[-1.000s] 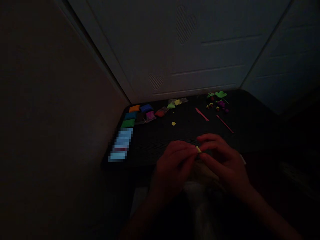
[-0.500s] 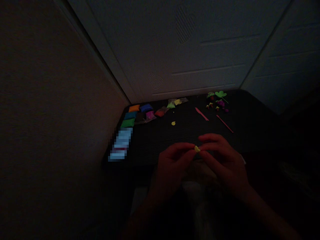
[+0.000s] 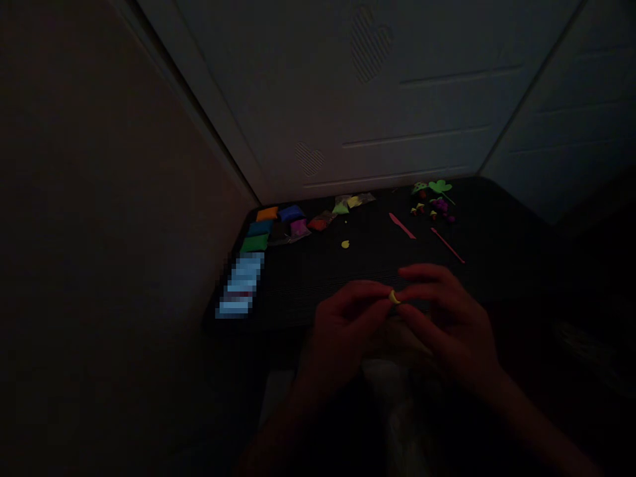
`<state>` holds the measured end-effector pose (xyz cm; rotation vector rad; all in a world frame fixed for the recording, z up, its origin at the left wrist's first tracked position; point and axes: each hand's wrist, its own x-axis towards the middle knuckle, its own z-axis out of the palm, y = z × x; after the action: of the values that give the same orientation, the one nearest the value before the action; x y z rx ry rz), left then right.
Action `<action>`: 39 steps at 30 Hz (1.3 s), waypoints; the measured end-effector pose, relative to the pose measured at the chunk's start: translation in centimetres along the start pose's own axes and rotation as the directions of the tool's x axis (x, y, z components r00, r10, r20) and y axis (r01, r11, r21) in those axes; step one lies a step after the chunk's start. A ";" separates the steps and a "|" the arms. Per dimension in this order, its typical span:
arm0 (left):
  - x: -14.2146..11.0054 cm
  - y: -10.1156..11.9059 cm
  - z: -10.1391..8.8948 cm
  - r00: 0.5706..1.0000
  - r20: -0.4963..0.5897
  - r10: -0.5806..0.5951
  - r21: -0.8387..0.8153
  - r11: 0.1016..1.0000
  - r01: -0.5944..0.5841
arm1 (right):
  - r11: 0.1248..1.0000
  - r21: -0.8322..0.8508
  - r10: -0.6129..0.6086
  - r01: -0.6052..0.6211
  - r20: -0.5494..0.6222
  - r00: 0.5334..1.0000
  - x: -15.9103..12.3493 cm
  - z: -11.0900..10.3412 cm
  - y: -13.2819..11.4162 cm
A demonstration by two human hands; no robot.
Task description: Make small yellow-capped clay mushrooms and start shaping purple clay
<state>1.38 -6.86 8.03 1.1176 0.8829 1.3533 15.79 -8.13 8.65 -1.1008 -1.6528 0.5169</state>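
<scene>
A small yellow piece of modelling clay [image 3: 394, 297] is held above the near edge of the dark table [image 3: 308, 268]. My left hand [image 3: 348, 324] pinches it from the left between thumb and forefinger. From the other side, the thumb and forefinger of my right hand [image 3: 447, 318] close on the same piece, its other fingers curved above. Beyond the hands lie a flat yellow clay disc [image 3: 345, 244] with a notch and a tiny light crumb [image 3: 346, 222]. A pink modelling knife [image 3: 402, 226] and a thin pink stick tool [image 3: 448, 245] rest farther right.
Bags of coloured clay [image 3: 255, 243] line the table's back left, with a blurred bright screen [image 3: 241, 285] in front. Small clay figures stand at the back right: a green clover shape [image 3: 440, 187], purple balls [image 3: 440, 206] and little mushrooms [image 3: 420, 208]. A white panel [image 3: 422, 112] rises behind the table.
The yellow clay has turned a little between my fingertips and shows a more curved shape. Both hands keep almost the same place; the things on the table stay put.
</scene>
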 end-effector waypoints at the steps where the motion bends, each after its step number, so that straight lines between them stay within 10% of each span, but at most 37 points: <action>1: 0.0 0.0 0.0 1.000 0.003 0.011 0.001 1.000 -0.011 | 1.000 -0.002 -0.001 0.001 0.004 1.000 0.0 -0.1 -0.1; 19: 0.0 0.3 -0.2 0.997 -0.005 0.074 0.084 0.994 -0.074 | 0.999 0.014 0.031 -0.031 0.006 1.000 0.3 0.0 -0.3; 30: 0.0 0.2 0.4 0.967 0.147 -0.206 -0.417 0.874 0.249 | 0.995 -0.020 -0.095 0.095 -0.003 0.995 -0.2 -0.5 -0.7; 39: -0.1 0.3 0.4 0.958 0.172 -0.231 -0.481 0.829 0.286 | 0.968 -0.144 -0.202 0.203 0.022 0.979 -0.2 -0.5 -0.7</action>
<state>1.71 -7.03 8.39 0.6286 0.5304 1.1884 15.99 -8.73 9.25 -1.0199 -1.8084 0.2710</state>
